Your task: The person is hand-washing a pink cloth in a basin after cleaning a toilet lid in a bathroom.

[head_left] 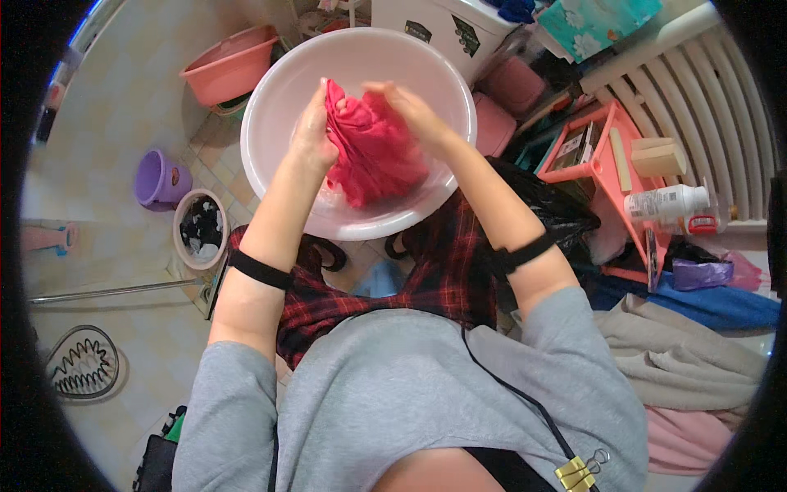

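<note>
Red cloth [373, 152] hangs bunched over the white basin [270, 90], above its centre. Left hand [314, 131] and right hand [410, 107] pinch its upper edge closed. Likely soft, wet, heavy; grasp gathered folds.

Left hand [312, 131] and right hand [410, 107] both grip a red cloth [373, 152] over a white basin [275, 115], cloth bunched between them, its lower end in the basin. Pink tub [229, 70], purple cup [156, 179] on the floor [123, 107] beyond.
</note>
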Demonstrator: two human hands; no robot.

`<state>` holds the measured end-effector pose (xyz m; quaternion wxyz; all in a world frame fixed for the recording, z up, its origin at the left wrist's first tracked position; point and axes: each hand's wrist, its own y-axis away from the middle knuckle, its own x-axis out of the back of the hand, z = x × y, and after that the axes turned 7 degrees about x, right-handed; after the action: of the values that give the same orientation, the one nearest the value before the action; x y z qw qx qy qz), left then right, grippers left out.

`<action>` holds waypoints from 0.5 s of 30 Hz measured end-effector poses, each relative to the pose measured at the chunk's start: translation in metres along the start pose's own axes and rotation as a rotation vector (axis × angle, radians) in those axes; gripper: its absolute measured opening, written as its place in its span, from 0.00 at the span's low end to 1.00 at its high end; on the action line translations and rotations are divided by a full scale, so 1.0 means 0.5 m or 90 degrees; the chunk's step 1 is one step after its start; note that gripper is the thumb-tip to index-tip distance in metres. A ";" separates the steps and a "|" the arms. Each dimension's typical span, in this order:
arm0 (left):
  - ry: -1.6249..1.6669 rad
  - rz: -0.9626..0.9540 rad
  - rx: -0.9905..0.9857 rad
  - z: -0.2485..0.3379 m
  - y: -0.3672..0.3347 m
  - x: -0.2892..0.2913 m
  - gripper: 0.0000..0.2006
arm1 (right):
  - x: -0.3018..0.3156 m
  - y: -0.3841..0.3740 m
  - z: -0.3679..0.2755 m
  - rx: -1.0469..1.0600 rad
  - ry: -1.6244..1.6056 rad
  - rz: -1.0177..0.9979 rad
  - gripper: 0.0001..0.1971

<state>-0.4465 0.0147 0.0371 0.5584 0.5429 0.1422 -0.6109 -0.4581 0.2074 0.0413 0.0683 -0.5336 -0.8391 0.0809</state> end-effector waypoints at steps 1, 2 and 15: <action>0.001 -0.001 -0.004 0.004 0.004 -0.012 0.12 | -0.019 0.018 -0.025 0.002 0.001 -0.004 0.28; -0.036 -0.004 -0.019 0.003 0.012 -0.038 0.11 | -0.033 0.040 -0.042 0.034 0.098 -0.035 0.27; -1.131 0.012 -0.123 -0.023 0.064 -0.069 0.33 | 0.057 -0.038 -0.222 0.029 -0.236 0.100 0.15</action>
<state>-0.4215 0.0312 0.0751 0.5106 -0.1789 -0.2967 -0.7869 -0.4645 0.2322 0.1544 -0.0817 -0.5714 -0.7912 0.2021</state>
